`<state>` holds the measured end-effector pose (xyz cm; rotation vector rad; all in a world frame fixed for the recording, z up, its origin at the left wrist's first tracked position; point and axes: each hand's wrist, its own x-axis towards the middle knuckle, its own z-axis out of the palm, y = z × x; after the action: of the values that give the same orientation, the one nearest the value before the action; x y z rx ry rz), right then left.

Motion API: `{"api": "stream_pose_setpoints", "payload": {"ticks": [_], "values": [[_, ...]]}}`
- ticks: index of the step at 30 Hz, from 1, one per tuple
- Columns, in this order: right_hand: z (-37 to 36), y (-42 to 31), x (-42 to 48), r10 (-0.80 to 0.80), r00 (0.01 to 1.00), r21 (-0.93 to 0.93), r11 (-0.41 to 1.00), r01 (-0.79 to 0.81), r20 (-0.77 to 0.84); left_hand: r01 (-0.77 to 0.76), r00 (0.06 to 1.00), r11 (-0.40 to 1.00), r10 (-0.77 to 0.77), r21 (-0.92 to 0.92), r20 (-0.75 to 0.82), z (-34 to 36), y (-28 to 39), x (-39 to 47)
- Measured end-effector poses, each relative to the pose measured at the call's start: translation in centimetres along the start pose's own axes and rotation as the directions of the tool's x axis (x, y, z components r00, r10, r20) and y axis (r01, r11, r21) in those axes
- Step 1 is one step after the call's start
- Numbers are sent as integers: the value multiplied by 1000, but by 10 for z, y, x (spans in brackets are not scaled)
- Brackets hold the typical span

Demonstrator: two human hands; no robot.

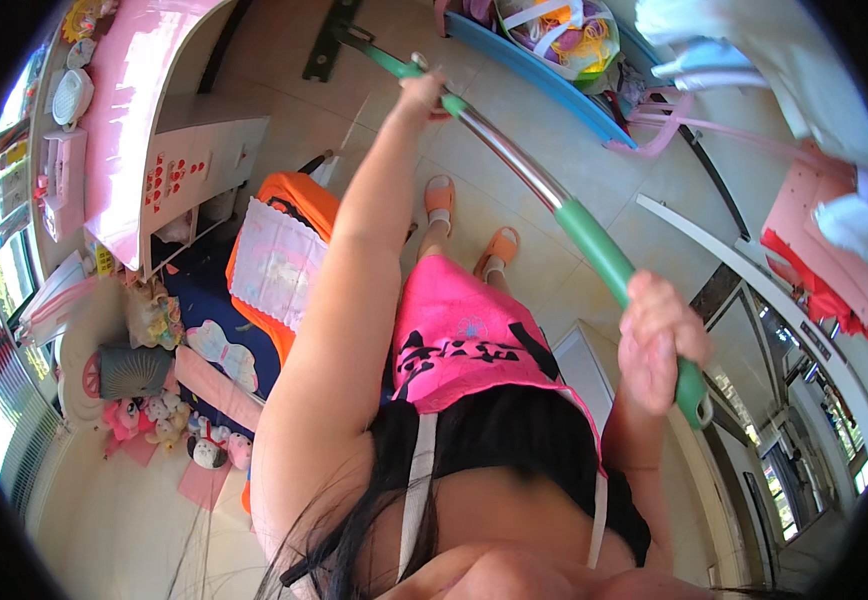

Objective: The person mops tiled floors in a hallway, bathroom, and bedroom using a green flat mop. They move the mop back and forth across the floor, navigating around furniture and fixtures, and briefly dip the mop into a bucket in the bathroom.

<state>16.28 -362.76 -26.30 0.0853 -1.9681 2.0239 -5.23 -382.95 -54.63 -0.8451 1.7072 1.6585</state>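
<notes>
A telescopic mop pole with green sleeves and a shiny metal tube slants across the view. My left hand grips the pole's green lower part, with the arm stretched far forward. Near its hanging end, my right hand is wrapped around the green handle. A flat dark green mop frame hangs at the pole's far end over the tiled floor; its upper end is cut off by the picture's rim. A pink apron covers my front.
An orange chair with a pale cloth stands by a pink-topped desk on the left. Soft toys lie beside the bed. To the right are a blue-edged rack, hanging clothes and a mirror-like panel.
</notes>
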Motion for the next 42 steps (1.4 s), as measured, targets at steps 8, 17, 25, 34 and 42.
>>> {"api": "stream_pose_setpoints", "payload": {"ticks": [8,17,25,34,42], "values": [[-104,-113,-146,-5,983,-56,998,-5,-185,146,968,962,-187,232,167,106,-111,-172],[-231,-256,-274,-39,938,-121,993,-3,-343,274,668,863,-488,424,562,226,-220,-327],[-183,-249,-226,-229,973,-84,970,230,15,258,781,957,-287,133,555,166,-187,-320],[-14,-113,-124,-77,997,46,996,75,31,35,992,997,-27,-63,127,-33,-100,-166],[101,-21,-93,-197,955,237,961,143,221,-17,1000,991,14,-134,-29,-159,-77,-71]]}}
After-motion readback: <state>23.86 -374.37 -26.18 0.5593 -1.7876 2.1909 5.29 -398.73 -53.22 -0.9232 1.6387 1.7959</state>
